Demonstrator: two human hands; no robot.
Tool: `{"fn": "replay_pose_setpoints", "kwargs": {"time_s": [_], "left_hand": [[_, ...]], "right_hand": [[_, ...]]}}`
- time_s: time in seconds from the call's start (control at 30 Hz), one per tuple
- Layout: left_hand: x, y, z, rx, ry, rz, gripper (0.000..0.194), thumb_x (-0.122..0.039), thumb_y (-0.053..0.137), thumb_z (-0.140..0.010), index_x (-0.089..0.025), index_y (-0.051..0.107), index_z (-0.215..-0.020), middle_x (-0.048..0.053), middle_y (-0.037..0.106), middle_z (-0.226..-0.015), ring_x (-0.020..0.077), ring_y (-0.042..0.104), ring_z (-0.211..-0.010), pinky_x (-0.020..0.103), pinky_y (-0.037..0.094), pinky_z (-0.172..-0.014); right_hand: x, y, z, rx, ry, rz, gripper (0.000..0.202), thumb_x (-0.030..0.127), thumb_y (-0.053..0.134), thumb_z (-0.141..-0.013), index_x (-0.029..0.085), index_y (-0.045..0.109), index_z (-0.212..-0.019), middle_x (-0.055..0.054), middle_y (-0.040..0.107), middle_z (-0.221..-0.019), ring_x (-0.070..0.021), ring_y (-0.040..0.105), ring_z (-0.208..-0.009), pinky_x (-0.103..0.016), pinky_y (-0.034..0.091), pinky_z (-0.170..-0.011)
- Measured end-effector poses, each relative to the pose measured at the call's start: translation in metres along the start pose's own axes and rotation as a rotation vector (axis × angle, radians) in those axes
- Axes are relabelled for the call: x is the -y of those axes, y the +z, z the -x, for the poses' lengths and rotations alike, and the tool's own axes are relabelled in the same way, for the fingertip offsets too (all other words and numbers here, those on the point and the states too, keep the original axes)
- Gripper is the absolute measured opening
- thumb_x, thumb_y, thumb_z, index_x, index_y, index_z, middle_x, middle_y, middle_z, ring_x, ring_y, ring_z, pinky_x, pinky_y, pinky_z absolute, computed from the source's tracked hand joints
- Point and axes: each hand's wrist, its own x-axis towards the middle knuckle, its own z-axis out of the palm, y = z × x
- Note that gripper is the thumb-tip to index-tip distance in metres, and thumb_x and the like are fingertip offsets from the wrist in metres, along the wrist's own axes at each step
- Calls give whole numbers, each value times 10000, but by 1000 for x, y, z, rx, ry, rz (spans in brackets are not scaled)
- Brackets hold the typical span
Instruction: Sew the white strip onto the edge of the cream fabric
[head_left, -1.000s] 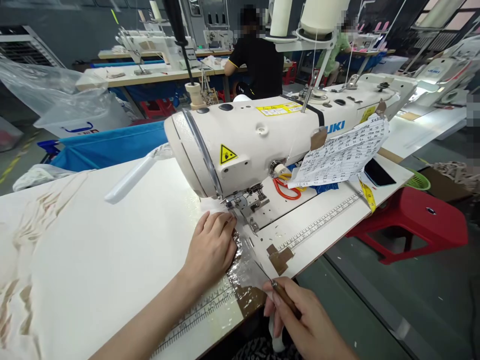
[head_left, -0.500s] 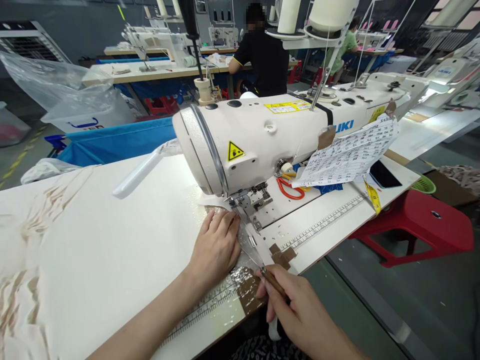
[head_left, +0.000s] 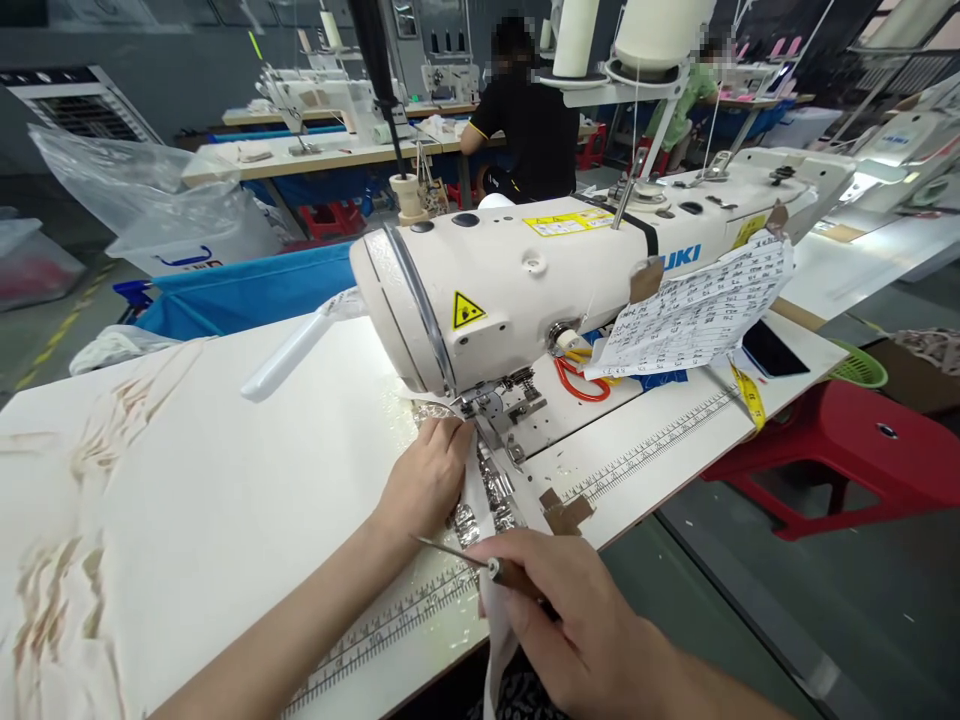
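Note:
The white sewing machine (head_left: 487,290) stands on the table, its needle area low at the centre. Just in front of the needle, my left hand (head_left: 426,475) is closed, its fingertips pinching a white fabric strip (head_left: 474,485). In my right hand (head_left: 574,610), nearer the table's front edge, is an awl (head_left: 514,577) with a wooden handle. Its thin metal tip points left, towards my left wrist. The strip runs down from the needle area past my right fingers and over the edge. Shiny clear tape covers the table under the strip.
Red-handled scissors (head_left: 581,382), a handwritten sheet (head_left: 694,305) and a phone (head_left: 772,348) lie right of the machine head. Gathered cream fabric (head_left: 56,600) is at far left. A red stool (head_left: 862,450) stands right. A person (head_left: 529,120) sits at another table behind.
My left fingers have drawn together from lying flat. My right hand has moved slightly left and the awl has swung to point left. The white strip now shows stretched between the hands.

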Motion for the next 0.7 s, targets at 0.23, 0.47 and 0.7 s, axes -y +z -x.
{"fn": "replay_pose_setpoints", "kwargs": {"time_s": [0.23, 0.47, 0.7], "left_hand": [[11, 1, -14, 5, -47, 13, 249, -122, 381, -983, -153, 613, -899, 95, 630, -863, 210, 573, -765, 316, 539, -631], [28, 9, -8, -158, -41, 288, 201, -254, 455, -993, -182, 619, -904, 66, 682, -943, 169, 655, -888, 291, 569, -764], [34, 7, -6, -79, -113, 436, 188, -303, 515, -954, -203, 674, -936, 66, 700, -950, 192, 676, -885, 309, 561, -743]], "right_hand": [[10, -6, 6, 6, 9, 0, 341, 145, 458, -965, 283, 589, -1248, -44, 747, -1053, -207, 706, -945, -312, 558, -825], [-41, -9, 4, -55, 189, 460, 343, 222, 331, -1018, 115, 566, -1245, -141, 756, -978, -260, 719, -761, -365, 532, -621], [-65, -1, -20, -109, 163, 674, 360, 236, 318, -1040, 128, 530, -1310, -121, 758, -956, -218, 699, -717, -291, 435, -519]]}}
